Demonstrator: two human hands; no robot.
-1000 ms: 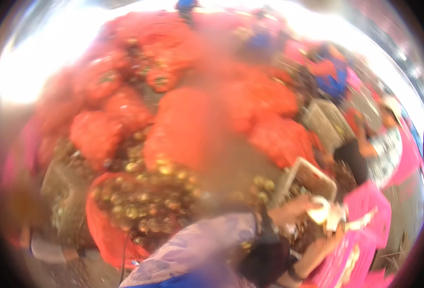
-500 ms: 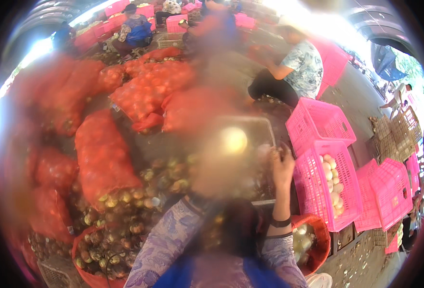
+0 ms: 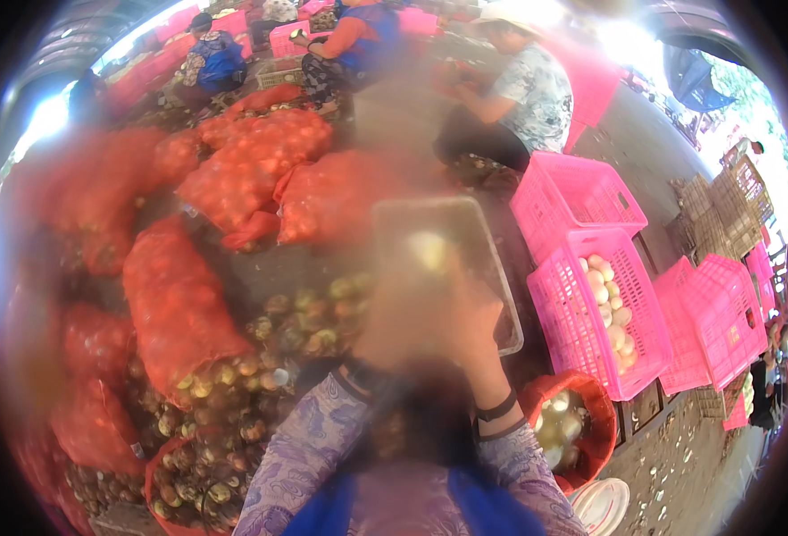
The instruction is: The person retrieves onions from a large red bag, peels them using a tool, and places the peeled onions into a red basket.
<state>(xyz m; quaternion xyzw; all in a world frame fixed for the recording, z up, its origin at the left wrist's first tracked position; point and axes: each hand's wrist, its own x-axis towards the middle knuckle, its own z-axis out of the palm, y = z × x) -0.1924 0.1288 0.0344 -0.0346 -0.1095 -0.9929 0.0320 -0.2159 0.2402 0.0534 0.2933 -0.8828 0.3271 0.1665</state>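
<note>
A pale, round onion [image 3: 430, 251] sits at the fingertips of my left hand [image 3: 398, 317], which appears closed around it. Haze over the middle of the head view blurs both hands. Close beside the left hand is my right hand [image 3: 474, 322], a dark band on its wrist; its fingers are too smeared to show their shape or any tool. Under and beyond the hands lies a shallow rectangular tray [image 3: 504, 299] with a pale rim. Unpeeled onions [image 3: 313, 317] are heaped left of my hands.
Full red mesh sacks [image 3: 179, 295] lie at left. Pink crates [image 3: 537, 268] stand at right, one holding peeled onions [image 3: 608, 299]. A red-rimmed tub [image 3: 604, 420] with onions is by my right forearm, near a white lid [image 3: 603, 505]. A co-worker [image 3: 523, 98] sits beyond the crates.
My right hand has moved left from the tray's right side, up to my left hand and the onion. The whole view has shifted slightly. The onion stays with my left hand.
</note>
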